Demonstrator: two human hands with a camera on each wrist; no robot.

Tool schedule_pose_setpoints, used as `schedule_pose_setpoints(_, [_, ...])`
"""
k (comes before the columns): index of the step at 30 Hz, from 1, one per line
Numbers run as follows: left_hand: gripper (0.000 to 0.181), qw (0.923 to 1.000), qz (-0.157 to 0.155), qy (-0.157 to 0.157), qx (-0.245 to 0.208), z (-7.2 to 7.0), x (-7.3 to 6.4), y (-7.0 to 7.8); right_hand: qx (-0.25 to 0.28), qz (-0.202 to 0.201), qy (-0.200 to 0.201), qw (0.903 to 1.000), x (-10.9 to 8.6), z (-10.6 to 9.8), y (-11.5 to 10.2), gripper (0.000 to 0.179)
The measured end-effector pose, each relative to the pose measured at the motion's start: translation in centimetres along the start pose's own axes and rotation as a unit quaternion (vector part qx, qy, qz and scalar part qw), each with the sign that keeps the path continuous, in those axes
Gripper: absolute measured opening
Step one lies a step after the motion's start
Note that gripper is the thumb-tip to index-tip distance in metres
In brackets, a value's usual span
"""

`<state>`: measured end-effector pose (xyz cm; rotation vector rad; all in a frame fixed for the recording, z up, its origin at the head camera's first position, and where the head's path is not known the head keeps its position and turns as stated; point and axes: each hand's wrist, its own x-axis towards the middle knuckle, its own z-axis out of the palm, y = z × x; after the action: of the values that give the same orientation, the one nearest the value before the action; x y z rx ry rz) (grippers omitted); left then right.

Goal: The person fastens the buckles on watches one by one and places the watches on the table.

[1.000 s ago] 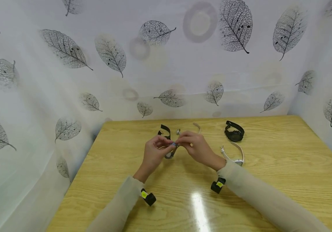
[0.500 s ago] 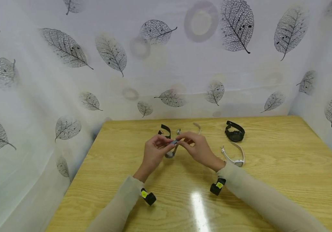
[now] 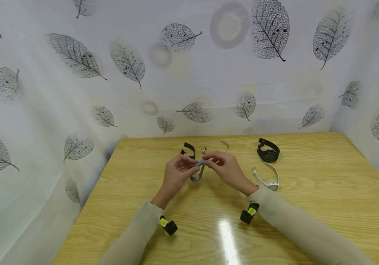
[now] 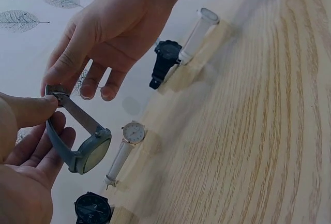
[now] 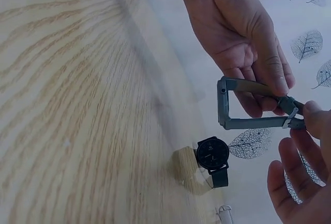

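Both hands hold a grey-blue wristwatch in the air above the table, its case hanging below the fingers [image 3: 196, 177]. Seen from the left wrist, the watch case [image 4: 95, 154] faces right and its strap forms a loop. The left hand [image 3: 175, 173] pinches the strap between thumb and fingers beside the metal buckle [image 5: 290, 118]. From the other side, the right hand [image 3: 228, 170] pinches the strap with thumb and index finger. At the buckle the two strap ends overlap; fingertips partly cover them.
On the wooden table [image 3: 136, 206], a black watch [image 4: 93, 208] and a pale-strapped watch [image 4: 133, 132] lie beyond the hands. A black sports watch [image 3: 269, 154] and a white watch [image 3: 272, 186] lie to the right. Leaf-patterned cloth [image 3: 189, 81] stands behind.
More of the blue-grey strap shows between the fingertips than a second ago. The right fingers have shifted slightly along it, and the watch case has moved a little to the right.
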<state>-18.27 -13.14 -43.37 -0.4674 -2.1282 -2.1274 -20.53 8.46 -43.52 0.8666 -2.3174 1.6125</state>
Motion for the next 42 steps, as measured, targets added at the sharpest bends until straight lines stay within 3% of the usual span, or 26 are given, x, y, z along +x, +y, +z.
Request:
schedule_pose_setpoints(12, [0.023, 0.9999, 0.004, 0.002, -0.014, 0.26, 0.01, -0.07, 0.017, 0.019, -0.012, 0.9996, -0.05, -0.10, -0.45, 0.021])
schedule_pose_setpoints(24, [0.022, 0.9996, 0.022, 0.004, -0.017, 0.45, -0.17, 0.04, -0.032, -0.015, -0.036, 0.9987, 0.55, -0.17, -0.58, 0.012])
schedule_pose_setpoints(32, [0.020, 0.9997, 0.014, 0.015, -0.011, 0.20, -0.02, -0.33, -0.007, 0.002, -0.009, 0.9999, 0.01, 0.20, -0.05, 0.018])
schedule_pose_setpoints(42, [0.023, 0.9997, 0.007, 0.022, -0.011, 0.04, -0.01, -0.35, -0.010, -0.058, 0.000, 0.9983, 0.11, 0.31, 0.15, 0.015])
